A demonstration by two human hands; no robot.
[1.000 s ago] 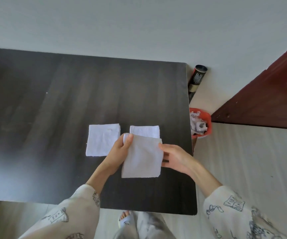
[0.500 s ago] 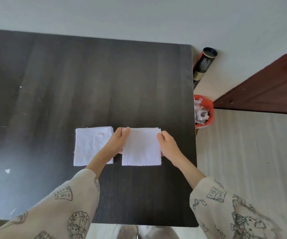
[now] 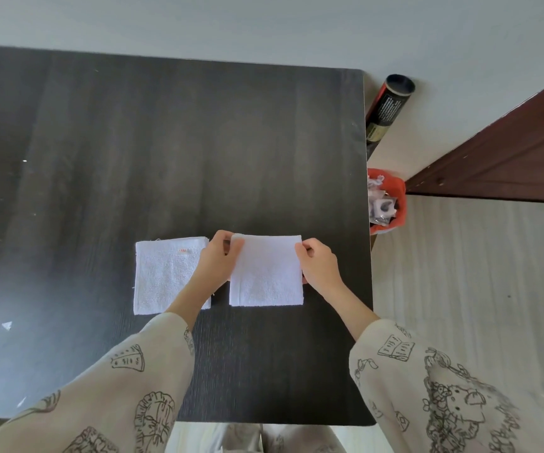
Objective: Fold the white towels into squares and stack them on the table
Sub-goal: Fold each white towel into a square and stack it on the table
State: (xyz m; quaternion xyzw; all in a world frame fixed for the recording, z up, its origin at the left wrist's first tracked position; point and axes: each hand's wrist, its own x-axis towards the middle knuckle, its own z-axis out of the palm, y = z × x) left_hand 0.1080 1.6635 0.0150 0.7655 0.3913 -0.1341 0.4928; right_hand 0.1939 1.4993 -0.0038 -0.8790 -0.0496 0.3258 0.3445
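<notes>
Two folded white towels lie side by side on the dark table [image 3: 166,142]. The left towel [image 3: 163,276] is a flat square with a small tag near its far edge. The right towel [image 3: 265,273] lies flat on top of another folded one, which is almost fully hidden. My left hand [image 3: 220,259] pinches the right towel's far left corner. My right hand [image 3: 319,266] pinches its far right corner. Both wrists lie along the towel's sides.
The table's right edge runs just right of my right hand. Beside it on the floor stand a red bin [image 3: 386,201] full of scraps and a black tube [image 3: 388,106]. A brown wooden door [image 3: 509,152] is at the right. Small white scraps [image 3: 7,325] lie near the table's left front.
I have carried the folded towel away from me and laid it flat on the right-hand towel. My hands slid up to its far corners.
</notes>
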